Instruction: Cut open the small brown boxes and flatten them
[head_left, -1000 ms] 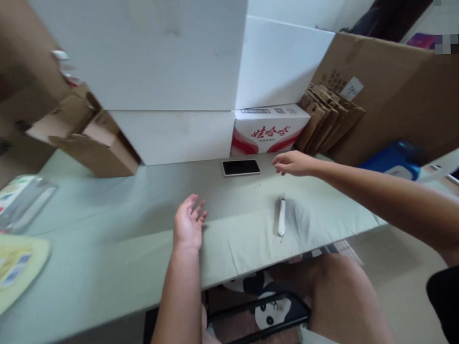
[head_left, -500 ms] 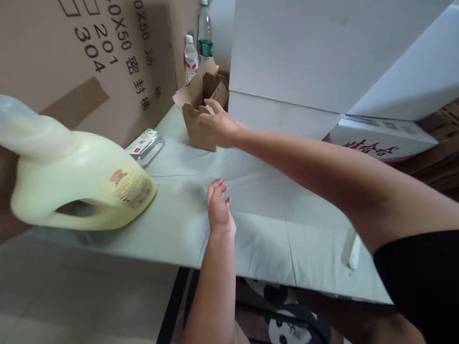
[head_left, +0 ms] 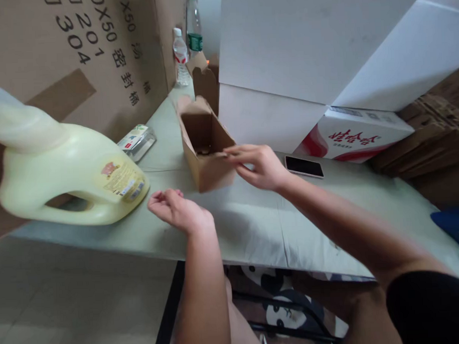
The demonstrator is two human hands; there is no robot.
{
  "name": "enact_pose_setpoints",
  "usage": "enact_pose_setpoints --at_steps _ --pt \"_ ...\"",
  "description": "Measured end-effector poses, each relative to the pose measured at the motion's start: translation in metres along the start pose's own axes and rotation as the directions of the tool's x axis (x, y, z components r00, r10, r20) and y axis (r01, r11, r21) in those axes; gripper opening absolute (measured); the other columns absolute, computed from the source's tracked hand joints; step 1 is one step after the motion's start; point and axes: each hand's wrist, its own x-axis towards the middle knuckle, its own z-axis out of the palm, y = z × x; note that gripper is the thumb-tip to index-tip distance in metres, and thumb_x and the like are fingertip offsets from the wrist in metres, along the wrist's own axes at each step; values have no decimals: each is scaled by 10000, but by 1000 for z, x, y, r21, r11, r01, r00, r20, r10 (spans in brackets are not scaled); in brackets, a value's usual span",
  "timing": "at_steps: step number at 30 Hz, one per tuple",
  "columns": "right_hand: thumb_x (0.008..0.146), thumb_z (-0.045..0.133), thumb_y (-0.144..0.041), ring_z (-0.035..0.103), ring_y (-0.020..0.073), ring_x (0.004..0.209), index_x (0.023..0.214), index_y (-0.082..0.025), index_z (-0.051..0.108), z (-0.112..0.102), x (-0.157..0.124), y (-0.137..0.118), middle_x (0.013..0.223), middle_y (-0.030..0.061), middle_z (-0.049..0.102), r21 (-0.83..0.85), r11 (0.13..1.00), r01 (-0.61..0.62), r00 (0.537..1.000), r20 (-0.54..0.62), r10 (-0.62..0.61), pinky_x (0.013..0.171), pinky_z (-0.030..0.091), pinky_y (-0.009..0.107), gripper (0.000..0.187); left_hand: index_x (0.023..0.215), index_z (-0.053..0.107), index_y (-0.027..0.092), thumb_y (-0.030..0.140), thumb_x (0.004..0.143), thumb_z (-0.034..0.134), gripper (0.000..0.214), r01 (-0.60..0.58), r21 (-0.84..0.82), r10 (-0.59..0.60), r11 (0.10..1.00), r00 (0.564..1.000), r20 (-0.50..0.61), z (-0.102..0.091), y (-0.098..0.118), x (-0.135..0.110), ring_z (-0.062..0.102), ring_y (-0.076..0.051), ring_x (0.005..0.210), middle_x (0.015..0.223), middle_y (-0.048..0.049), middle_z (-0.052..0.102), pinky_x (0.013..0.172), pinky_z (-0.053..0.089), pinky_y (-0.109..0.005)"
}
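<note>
My right hand (head_left: 257, 166) pinches the near rim of an open-topped brown cardboard box (head_left: 216, 175), thumb and fingers on its edge. The box stands slightly tilted above the cloth, and its inside is dark, with a small thing at the bottom that I cannot make out. To the left of the box, my left hand (head_left: 180, 210) hovers over the cloth, palm turned up and fingers loosely bent, holding nothing. It is close to a pale yellow jug (head_left: 97, 171) with a handle and a clear cap.
A second brown box (head_left: 206, 87) stands behind, beside plastic bottles (head_left: 181, 58). A clear package (head_left: 138, 141) lies near the large carton (head_left: 109, 86). White boxes (head_left: 274, 50) line the back. A phone (head_left: 303, 167) rests on the cloth-covered table (head_left: 250, 231), before a red-and-white carton (head_left: 356, 135).
My right hand has drawn one cardboard box toward me, away from the other at the back. My left hand has moved left toward the jug. The phone has come into view.
</note>
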Motion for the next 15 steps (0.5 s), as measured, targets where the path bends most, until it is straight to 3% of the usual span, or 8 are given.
enact_pose_setpoints --at_steps 2,5,6,8,10,12,15 --pt "872 541 -157 767 220 1011 841 -202 783 -27 -61 -18 1167 92 770 81 997 2 995 -105 7 833 628 324 248 994 364 277 209 892 427 138 -10 -10 10 1000 1000 26 -2 4 4 558 -146 1031 1021 18 492 948 422 -369" --pt "827 551 -104 788 222 885 816 -238 767 -65 -147 -41 1168 91 771 159 986 -41 989 -132 62 690 636 305 254 1029 472 256 265 928 379 138 73 -34 -63 997 967 248 4 10 -6 602 -176 1152 1162 -17 610 1009 449 -397" --pt "809 565 -97 789 239 900 824 -253 766 -75 -170 -47 1190 89 762 163 983 -80 985 -137 103 676 640 315 255 1045 512 247 307 943 354 197 123 -49 -97 991 926 365 8 11 -13 620 -189 1163 1183 -39 644 1012 469 -399" --pt "795 589 -116 787 240 826 812 -267 763 -91 -204 -53 1290 91 714 133 982 -136 977 -145 155 597 622 311 231 1096 577 229 408 951 348 324 215 -76 -132 974 802 582 17 12 -31 644 -218 1177 1195 -81 689 1021 500 -396" --pt "808 602 -145 773 222 771 808 -270 766 -97 -223 -51 1361 88 674 98 974 -204 961 -170 219 544 595 302 205 1103 637 223 496 924 421 391 241 -75 -113 968 679 725 25 11 -50 649 -239 1191 1178 -92 711 1045 501 -388" --pt "831 613 -159 761 218 810 858 -270 776 -95 -231 -43 1382 91 668 69 955 -288 926 -234 296 569 594 308 199 1042 697 225 550 902 475 418 185 -71 -52 980 583 811 31 9 -67 655 -253 1181 1133 -82 729 1070 491 -391" --pt "842 633 -136 715 186 796 921 -275 761 -77 -234 -25 1353 88 662 21 934 -357 857 -390 336 612 583 321 205 913 741 227 590 899 508 432 23 -107 84 994 474 876 37 3 -85 665 -267 1135 1048 -75 744 1097 472 -423"
